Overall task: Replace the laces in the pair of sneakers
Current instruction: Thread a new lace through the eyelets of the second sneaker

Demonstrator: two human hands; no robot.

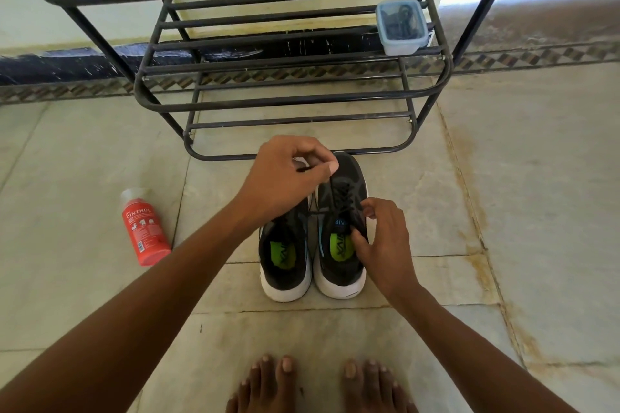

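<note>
Two black sneakers with white soles and green insoles stand side by side on the floor, heels toward me. The left sneaker [285,258] shows no lace; its front is hidden under my left hand. The right sneaker [342,245] carries a black lace [344,199]. My left hand [288,178] is raised above the toes and pinches one end of that lace. My right hand [382,238] grips the right sneaker at its tongue and collar, fingers curled on it.
A black metal shoe rack [285,100] stands just beyond the sneakers. A clear plastic tub [402,27] with dark laces inside sits on its shelf at the right. A red spray can [145,228] lies on the floor at the left. My bare feet [318,386] are below.
</note>
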